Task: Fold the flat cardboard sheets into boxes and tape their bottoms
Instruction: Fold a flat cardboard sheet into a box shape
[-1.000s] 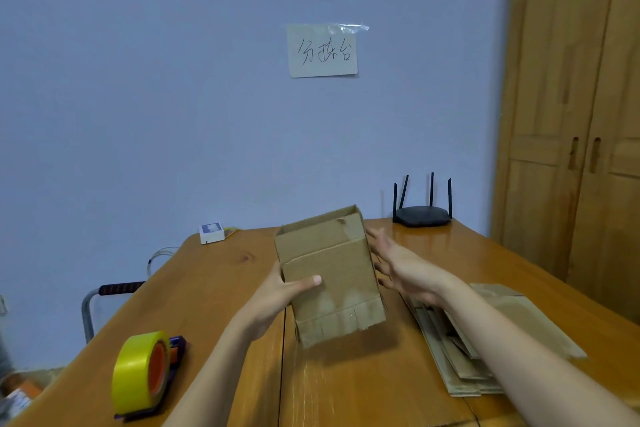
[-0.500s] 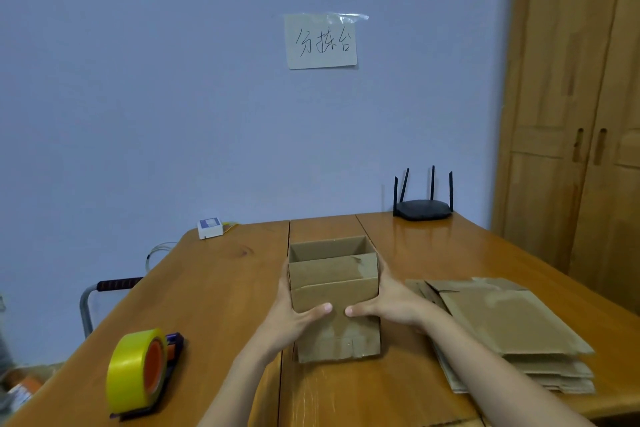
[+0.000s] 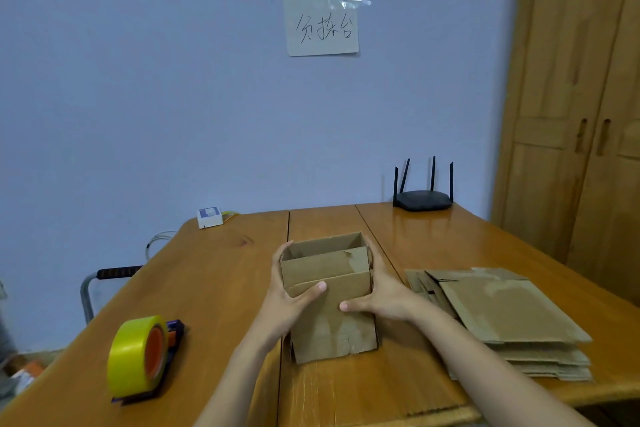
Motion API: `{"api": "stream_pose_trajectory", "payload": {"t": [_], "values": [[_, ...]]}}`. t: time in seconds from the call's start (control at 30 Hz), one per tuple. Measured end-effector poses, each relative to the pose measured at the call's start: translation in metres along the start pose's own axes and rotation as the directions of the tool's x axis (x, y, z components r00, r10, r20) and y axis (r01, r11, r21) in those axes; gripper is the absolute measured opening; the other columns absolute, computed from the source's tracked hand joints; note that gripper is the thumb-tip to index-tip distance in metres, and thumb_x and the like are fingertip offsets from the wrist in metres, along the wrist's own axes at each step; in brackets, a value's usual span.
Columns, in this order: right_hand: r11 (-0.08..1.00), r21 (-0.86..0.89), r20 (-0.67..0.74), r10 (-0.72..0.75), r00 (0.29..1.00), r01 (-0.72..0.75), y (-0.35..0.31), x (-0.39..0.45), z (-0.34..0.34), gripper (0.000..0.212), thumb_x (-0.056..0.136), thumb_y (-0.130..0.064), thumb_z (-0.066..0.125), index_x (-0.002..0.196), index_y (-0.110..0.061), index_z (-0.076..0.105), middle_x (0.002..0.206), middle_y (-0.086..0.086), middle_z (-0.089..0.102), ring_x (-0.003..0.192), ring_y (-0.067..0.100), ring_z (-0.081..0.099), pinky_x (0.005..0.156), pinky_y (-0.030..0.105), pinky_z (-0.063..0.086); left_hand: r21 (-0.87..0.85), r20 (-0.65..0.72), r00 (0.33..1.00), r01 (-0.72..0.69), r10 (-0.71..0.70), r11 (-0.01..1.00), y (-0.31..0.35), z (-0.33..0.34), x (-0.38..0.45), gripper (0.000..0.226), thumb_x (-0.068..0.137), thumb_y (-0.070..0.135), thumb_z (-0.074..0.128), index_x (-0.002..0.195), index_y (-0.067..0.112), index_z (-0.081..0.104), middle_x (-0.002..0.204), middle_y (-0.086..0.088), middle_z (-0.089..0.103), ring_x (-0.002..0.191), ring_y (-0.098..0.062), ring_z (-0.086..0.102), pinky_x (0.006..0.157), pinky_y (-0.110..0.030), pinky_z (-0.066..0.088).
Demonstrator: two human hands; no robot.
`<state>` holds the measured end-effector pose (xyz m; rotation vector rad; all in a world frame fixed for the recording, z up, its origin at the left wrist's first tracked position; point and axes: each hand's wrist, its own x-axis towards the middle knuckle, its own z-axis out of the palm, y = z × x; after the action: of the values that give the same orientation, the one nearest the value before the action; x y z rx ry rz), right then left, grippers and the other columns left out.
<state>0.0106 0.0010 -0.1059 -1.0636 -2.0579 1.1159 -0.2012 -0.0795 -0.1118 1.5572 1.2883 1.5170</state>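
Both hands, left hand (image 3: 289,302) and right hand (image 3: 382,295), clasp one half-folded box (image 3: 330,302) mid-frame; tape roll (image 3: 138,355) lower left untouched, flat sheets (image 3: 502,319) right still waiting

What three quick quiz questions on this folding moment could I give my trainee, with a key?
1. True or false: the roll of yellow tape is in the left hand.
2. On which side of the cardboard box does the stack of flat sheets lie: A the person's left, B the person's right, C behind it?
3. Fill in: both hands hold the ____ on the table.

Key
1. False: the tape lies on the table, apart from the left hand, which grips the box's side.
2. B.
3. Box: the right hand grips its other side, both thumbs on the near face.
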Motion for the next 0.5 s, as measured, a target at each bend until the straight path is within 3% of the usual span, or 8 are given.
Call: {"api": "stream_pose_trajectory", "payload": {"t": [0.2,0.33,0.43,0.5], "values": [[0.996,0.013,-0.049,-0.087,0.995,0.088,-0.014,-0.002,-0.014,0.111,0.071,-0.054,0.086,0.152,-0.054,0.010,0.154,-0.012,0.030,0.142,0.014,0.036,0.114,0.036,0.039,0.060,0.078,0.997,0.007,-0.012,0.998,0.006,-0.007,-0.001,0.092,0.079,0.040,0.080,0.143,0.057,0.017,0.133,0.031,0.038,0.111,0.012,0.054,0.083,-0.015,0.053],[0.994,-0.004,-0.016,-0.111,0.994,0.111,-0.011,-0.006,-0.016,0.107,0.079,-0.048,0.083,0.154,-0.056,0.007,0.149,-0.028,0.019,0.141,0.004,0.024,0.110,0.022,0.031,-0.003,0.063,0.997,0.034,-0.034,0.999,0.010,-0.005,-0.002,0.080,0.080,0.052,0.071,0.142,0.057,0.021,0.133,0.033,0.036,0.115,0.008,0.051,0.079,-0.013,0.052],[0.993,0.035,-0.030,-0.113,0.993,0.114,-0.009,-0.009,-0.013,0.100,0.084,-0.038,0.081,0.153,-0.055,0.011,0.147,-0.027,0.022,0.135,0.002,0.027,0.087,0.001,0.039,-0.221,0.003,0.997,0.071,-0.073,0.973,0.011,0.005,-0.002,0.062,0.083,0.076,0.048,0.139,0.050,0.038,0.136,0.020,0.050,0.117,-0.003,0.057,0.081,-0.019,0.054],[0.993,0.063,-0.033,-0.100,0.994,0.102,-0.009,-0.010,-0.013,0.093,0.086,-0.038,0.079,0.151,-0.056,0.016,0.146,-0.024,0.026,0.135,0.005,0.031,0.086,0.002,0.041,-0.417,-0.042,0.994,0.071,-0.097,0.906,0.009,0.006,0.004,0.056,0.098,0.064,0.029,0.136,0.029,0.051,0.129,0.001,0.065,0.116,-0.018,0.063,0.085,-0.029,0.055]]}}
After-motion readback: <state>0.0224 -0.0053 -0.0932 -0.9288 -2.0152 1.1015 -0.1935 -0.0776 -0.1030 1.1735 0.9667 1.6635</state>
